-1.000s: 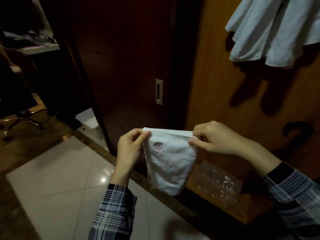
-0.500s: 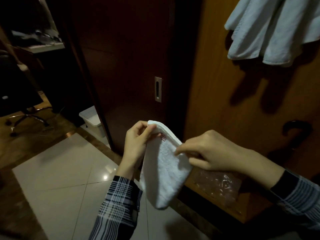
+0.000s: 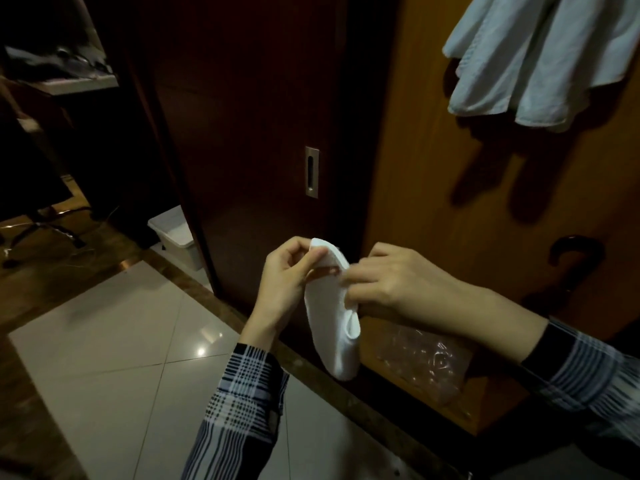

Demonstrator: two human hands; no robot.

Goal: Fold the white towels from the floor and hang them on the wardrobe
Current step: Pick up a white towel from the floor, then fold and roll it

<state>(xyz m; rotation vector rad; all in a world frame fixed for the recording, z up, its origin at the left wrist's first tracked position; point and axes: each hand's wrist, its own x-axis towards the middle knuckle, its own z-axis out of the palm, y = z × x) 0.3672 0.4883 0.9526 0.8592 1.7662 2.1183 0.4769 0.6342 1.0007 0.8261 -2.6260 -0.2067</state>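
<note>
Both hands are pinching the small white towel out in front of the wardrobe, left hand on the top corner and right hand pressed in at its 3 o'clock edge, probably so the fold stays doubled and narrow. Up at 1 o'clock more white towels already hang on the door, so this one looks about ready to join them.

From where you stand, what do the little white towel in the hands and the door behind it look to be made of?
The small white towel looks like soft cotton terry: matte, limp, bending over where the left hand and right hand pinch it. The dark sliding door looks like wood or wood veneer with a smooth, faintly glossy finish; its recessed handle appears to be brushed metal.
</note>
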